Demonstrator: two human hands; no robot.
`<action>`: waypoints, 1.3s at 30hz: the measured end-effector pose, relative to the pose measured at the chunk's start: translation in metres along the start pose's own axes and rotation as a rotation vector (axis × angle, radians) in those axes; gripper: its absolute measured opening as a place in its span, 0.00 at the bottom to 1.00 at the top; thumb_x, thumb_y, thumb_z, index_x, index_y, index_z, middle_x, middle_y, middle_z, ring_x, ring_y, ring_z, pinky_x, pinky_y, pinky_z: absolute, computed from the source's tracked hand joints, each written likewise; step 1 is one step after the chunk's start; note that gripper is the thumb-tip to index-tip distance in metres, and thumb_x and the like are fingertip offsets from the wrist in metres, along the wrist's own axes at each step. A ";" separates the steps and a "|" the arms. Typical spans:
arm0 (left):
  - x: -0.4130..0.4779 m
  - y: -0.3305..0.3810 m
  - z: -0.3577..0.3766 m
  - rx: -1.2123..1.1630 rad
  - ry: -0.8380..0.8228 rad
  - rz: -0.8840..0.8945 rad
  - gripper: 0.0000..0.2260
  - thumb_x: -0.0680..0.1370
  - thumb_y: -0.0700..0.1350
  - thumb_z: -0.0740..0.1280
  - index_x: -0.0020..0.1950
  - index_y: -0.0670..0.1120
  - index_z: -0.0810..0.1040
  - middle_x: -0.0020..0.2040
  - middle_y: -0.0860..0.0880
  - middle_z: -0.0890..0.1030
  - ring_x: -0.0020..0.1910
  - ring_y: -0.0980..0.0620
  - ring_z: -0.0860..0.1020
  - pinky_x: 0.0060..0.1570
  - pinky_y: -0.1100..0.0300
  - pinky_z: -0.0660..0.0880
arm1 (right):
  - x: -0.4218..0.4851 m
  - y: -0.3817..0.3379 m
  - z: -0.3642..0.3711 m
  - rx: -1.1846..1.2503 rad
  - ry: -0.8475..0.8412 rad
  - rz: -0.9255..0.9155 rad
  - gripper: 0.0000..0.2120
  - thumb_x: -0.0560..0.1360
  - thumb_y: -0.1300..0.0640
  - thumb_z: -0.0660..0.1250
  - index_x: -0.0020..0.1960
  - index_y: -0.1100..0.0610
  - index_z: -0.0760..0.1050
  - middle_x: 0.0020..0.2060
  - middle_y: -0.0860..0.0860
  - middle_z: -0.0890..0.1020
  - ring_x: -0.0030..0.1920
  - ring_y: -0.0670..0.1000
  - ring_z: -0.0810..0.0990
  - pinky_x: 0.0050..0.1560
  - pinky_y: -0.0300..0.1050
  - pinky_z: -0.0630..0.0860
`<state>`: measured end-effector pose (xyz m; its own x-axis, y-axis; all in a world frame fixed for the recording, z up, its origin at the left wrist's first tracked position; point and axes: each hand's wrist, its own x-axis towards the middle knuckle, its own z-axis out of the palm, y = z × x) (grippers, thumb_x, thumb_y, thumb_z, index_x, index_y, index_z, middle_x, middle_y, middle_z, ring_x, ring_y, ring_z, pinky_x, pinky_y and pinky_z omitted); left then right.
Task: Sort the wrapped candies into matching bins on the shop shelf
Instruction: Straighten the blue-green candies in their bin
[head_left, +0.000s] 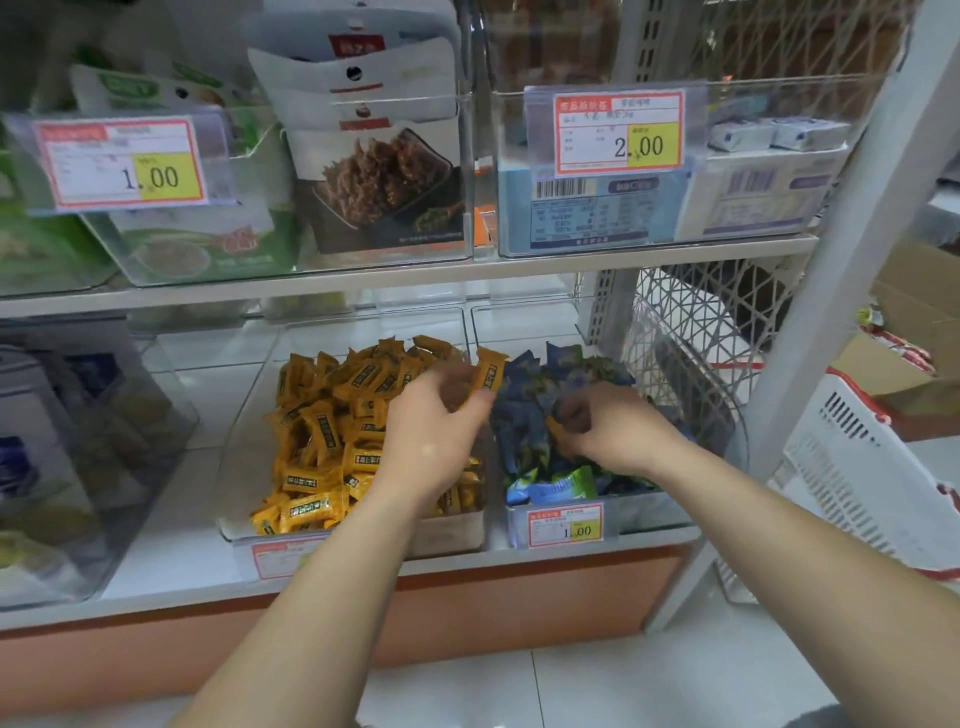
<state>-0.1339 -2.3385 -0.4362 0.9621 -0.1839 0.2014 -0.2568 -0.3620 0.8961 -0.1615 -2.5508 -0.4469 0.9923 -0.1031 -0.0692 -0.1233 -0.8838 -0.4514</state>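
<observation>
Two clear bins stand side by side on the lower shelf. The left bin (244, 467) is heaped with orange wrapped candies (322, 415). The right bin (727, 415) holds blue wrapped candies (530, 431), with a few green and light blue ones at its front. My left hand (431, 431) hovers over the divide between the bins and pinches one orange candy (491, 371) upright at its fingertips. My right hand (613, 426) is down among the blue candies, its curled fingers pinching another orange candy (555, 428).
Price tags (565, 525) hang on the bin fronts. The upper shelf (415, 275) carries clear bins of snack packs close overhead. More clear bins (78, 441) stand at the left. A white mesh side panel (691, 322) and upright post (831, 291) close the right; a white basket (872, 467) stands beyond.
</observation>
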 end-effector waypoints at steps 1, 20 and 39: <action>-0.002 0.001 -0.001 -0.065 -0.008 -0.040 0.15 0.78 0.48 0.70 0.64 0.48 0.77 0.49 0.51 0.84 0.41 0.51 0.84 0.41 0.54 0.82 | -0.001 0.001 -0.002 -0.025 0.048 -0.002 0.15 0.76 0.46 0.70 0.44 0.58 0.82 0.39 0.55 0.85 0.42 0.55 0.82 0.43 0.50 0.79; -0.015 0.023 0.012 -0.591 -0.040 -0.244 0.08 0.80 0.50 0.68 0.57 0.49 0.79 0.47 0.48 0.86 0.44 0.49 0.86 0.37 0.59 0.81 | -0.034 -0.046 0.009 1.087 0.159 -0.162 0.08 0.75 0.67 0.72 0.51 0.56 0.81 0.47 0.56 0.86 0.46 0.52 0.86 0.44 0.44 0.82; 0.002 0.014 -0.017 0.669 0.001 0.268 0.21 0.77 0.60 0.66 0.66 0.51 0.76 0.53 0.50 0.82 0.53 0.50 0.78 0.53 0.54 0.77 | 0.004 0.031 -0.015 -0.253 0.068 0.046 0.22 0.76 0.37 0.63 0.64 0.47 0.76 0.59 0.52 0.80 0.56 0.57 0.80 0.53 0.52 0.79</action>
<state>-0.1340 -2.3288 -0.4165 0.8581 -0.3438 0.3814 -0.4848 -0.7871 0.3814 -0.1610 -2.5859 -0.4478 0.9854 -0.1687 -0.0207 -0.1693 -0.9626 -0.2116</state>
